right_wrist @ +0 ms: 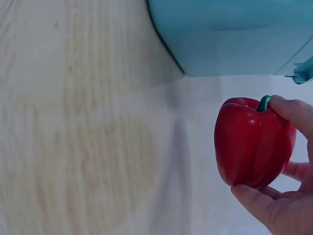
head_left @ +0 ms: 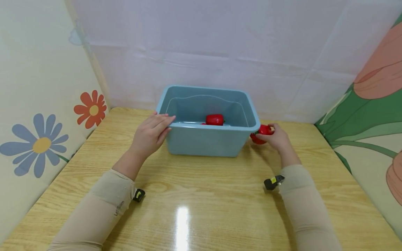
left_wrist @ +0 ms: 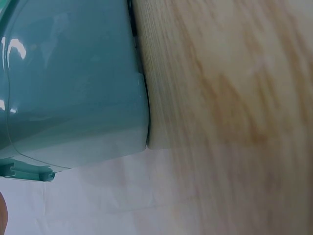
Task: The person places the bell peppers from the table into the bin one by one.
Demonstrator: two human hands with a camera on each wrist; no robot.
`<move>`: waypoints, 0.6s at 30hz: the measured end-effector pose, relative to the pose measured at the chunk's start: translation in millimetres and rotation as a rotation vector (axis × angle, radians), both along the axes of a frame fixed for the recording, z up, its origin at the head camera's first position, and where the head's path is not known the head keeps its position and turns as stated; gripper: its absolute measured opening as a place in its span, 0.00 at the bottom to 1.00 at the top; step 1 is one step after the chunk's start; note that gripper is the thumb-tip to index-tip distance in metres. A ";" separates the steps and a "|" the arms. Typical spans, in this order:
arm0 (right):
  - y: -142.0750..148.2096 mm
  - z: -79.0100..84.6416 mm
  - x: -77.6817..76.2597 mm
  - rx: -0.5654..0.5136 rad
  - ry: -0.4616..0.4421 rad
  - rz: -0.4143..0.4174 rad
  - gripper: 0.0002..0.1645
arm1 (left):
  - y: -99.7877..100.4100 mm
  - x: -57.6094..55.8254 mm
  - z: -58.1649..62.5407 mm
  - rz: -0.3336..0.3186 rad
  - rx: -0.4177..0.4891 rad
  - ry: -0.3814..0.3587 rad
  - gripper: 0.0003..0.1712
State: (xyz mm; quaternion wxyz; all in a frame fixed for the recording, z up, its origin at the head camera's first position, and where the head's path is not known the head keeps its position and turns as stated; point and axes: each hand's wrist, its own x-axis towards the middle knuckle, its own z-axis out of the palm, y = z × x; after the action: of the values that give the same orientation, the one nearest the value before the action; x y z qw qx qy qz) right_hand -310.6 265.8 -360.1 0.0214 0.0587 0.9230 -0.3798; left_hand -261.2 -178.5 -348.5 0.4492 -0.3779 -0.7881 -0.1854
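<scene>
A light-blue plastic bin [head_left: 204,141] stands on the table, a red bell pepper [head_left: 214,120] lying inside. Beside that pepper shows a sliver of something else red, mostly hidden by the front rim. My left hand [head_left: 152,134] rests on the bin's front left corner, fingers laid fairly straight over the rim. Just outside the bin's right end, my right hand [head_left: 277,137] holds another red bell pepper [right_wrist: 254,142] between thumb and fingers. Its green stem [right_wrist: 264,103] lies by the thumb. In the left wrist view the bin's wall [left_wrist: 83,88] shows, with only a bit of finger at the edge.
The wood-grain table [head_left: 213,195] reaches from the bin toward me. A pale sheet [head_left: 201,45] hangs close behind the bin. Flower-patterned panels flank the table, one on the left [head_left: 37,87] and one on the right [head_left: 370,104].
</scene>
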 end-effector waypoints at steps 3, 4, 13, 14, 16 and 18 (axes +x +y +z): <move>0.1 5.3 2.0 -0.018 0.001 0.005 0.57 | -0.2 -0.1 -0.4 0.001 0.000 -0.002 0.21; 0.2 7.1 2.6 -0.021 0.003 0.004 0.57 | -0.2 -0.1 -0.5 0.002 -0.002 -0.003 0.21; 2.4 23.7 5.0 -0.048 0.041 0.018 0.54 | -0.4 -0.2 -0.6 0.001 -0.006 -0.003 0.23; 2.5 25.7 5.4 -0.055 0.037 0.015 0.54 | -0.5 -0.4 -0.6 0.002 -0.007 -0.002 0.24; 3.0 29.1 5.9 -0.067 0.033 0.015 0.54 | -0.6 -0.4 -0.6 0.003 -0.010 0.000 0.24; 3.4 32.0 6.3 -0.073 0.025 0.015 0.55 | -0.5 -0.4 -0.7 0.006 -0.009 0.001 0.24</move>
State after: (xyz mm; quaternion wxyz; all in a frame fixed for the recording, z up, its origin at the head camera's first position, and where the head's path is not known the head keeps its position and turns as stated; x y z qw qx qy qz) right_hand -304.2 269.2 -328.1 0.0147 0.0460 0.9090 -0.4139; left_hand -261.6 -179.0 -349.2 0.4485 -0.3778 -0.7897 -0.1802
